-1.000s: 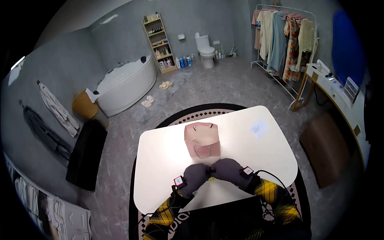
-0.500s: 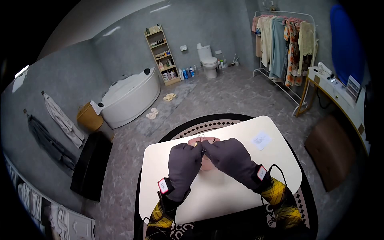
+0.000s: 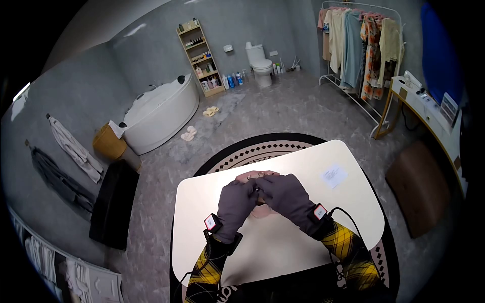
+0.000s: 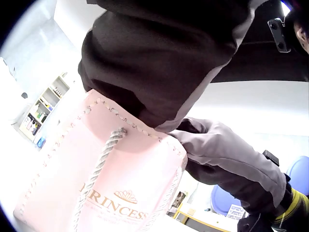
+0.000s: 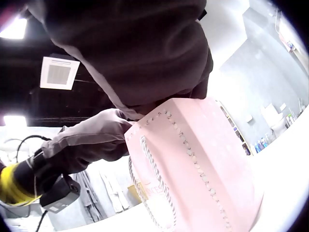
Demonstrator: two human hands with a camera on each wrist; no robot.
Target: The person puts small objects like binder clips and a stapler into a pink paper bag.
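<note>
A pink paper bag stands on the white table, largely covered by both hands in the head view. Grey-gloved, the left hand and the right hand meet over its top, fingers bent inward. In the left wrist view the left hand lies at the rim of the bag, whose front shows "PRINCESS" and a white rope handle. The right hand is at the rim of the bag in the right wrist view. All fingertips are hidden, and so is anything between them.
The white table carries a paper sheet at its right. Beyond are a bathtub, a shelf, a toilet and a clothes rack. A brown stool stands right, a black bench left.
Both hands have moved from the table's near side, in front of the bag, forward over its top. Over the last half second they have shifted only slightly; the head view has tilted.
</note>
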